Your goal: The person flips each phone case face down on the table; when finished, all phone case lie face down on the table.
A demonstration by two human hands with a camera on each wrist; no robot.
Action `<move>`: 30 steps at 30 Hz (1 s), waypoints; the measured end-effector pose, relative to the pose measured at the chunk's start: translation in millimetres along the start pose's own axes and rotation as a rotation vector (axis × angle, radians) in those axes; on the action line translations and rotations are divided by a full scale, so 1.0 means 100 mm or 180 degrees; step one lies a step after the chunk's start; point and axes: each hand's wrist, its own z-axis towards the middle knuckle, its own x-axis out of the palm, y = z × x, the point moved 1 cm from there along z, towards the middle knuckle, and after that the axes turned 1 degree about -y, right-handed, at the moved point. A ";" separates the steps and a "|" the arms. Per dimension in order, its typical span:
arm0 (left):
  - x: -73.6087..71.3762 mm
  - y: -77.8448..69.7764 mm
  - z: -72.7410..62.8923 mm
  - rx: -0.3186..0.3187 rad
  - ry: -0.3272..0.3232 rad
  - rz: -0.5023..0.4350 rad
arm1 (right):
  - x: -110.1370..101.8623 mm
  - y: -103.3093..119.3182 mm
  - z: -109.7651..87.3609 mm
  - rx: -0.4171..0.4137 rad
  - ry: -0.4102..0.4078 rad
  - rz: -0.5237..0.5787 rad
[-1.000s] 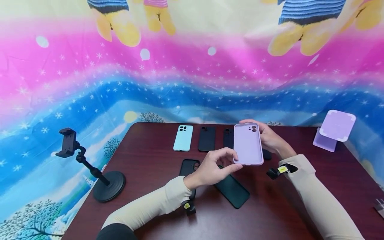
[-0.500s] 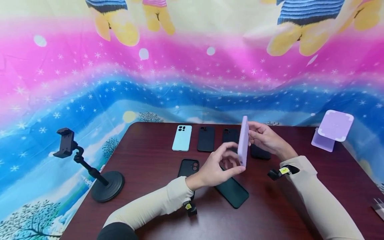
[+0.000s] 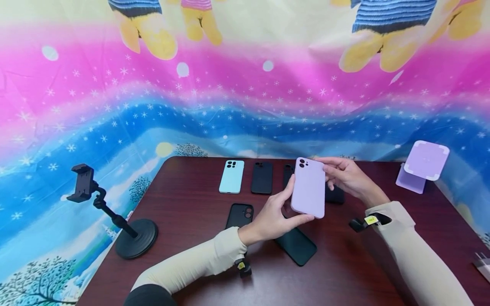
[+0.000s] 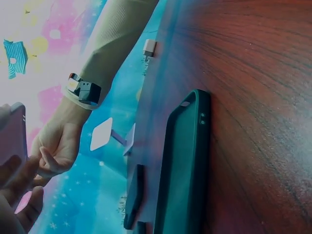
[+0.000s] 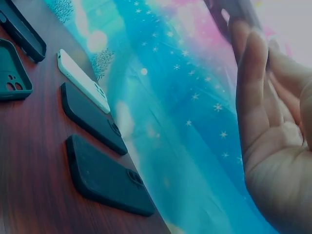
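A lilac phone case [image 3: 309, 187] is up off the table, its outer back with the camera holes facing the head camera. My left hand [image 3: 269, 216] grips its lower left part, thumb along the bottom edge and fingers at the left side. At the upper right corner, my right hand [image 3: 352, 178] pinches it between thumb and fingers. Below lies a dark green phone case [image 4: 183, 161], hollow side up, partly covered by my left hand in the head view. A black phone case [image 3: 239, 216] lies to its left, partly behind my left wrist.
Along the back of the table lie a mint phone case [image 3: 231, 177] and several dark phone cases [image 3: 262, 178]. A black phone holder [image 3: 136, 238] stands at left, a lilac stand [image 3: 426, 160] at far right. A white plug [image 3: 483, 265] sits at the right edge.
The lilac case has turned from its hollow inside, through edge-on, to its back facing the head camera. My right hand has shifted slightly right; the left keeps hold at the lower edge.
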 end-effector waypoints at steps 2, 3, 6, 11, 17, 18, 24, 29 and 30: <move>0.02 0.01 0.02 -0.0118 0.0077 0.0011 | -0.03 0.01 -0.04 0.0016 -0.0142 -0.0115; 0.04 0.01 0.03 -0.0164 0.0120 0.0048 | -0.05 0.01 -0.06 0.0029 -0.0211 -0.0175; 0.10 0.04 0.09 -0.0223 0.0256 0.0187 | -0.13 0.04 -0.14 0.0112 -0.0431 -0.0362; 0.27 0.09 0.33 -0.0226 0.0398 0.0522 | -0.37 0.11 -0.30 0.0312 -0.0755 -0.0694; 0.57 0.20 0.69 -0.0537 0.0569 0.0845 | -0.71 0.22 -0.47 0.0805 -0.1178 -0.1548; 0.61 0.22 0.75 -0.0617 0.0589 0.0873 | -0.76 0.23 -0.49 0.0919 -0.1240 -0.1715; 0.89 0.32 1.07 -0.1052 0.0667 0.1087 | -1.12 0.24 -0.62 0.1382 -0.1315 -0.2216; 1.16 0.36 1.22 -0.1346 0.0801 0.1402 | -1.32 0.18 -0.69 0.1706 -0.1207 -0.2443; 1.21 0.37 1.24 -0.1375 0.0827 0.1479 | -1.35 0.16 -0.69 0.1772 -0.1189 -0.2480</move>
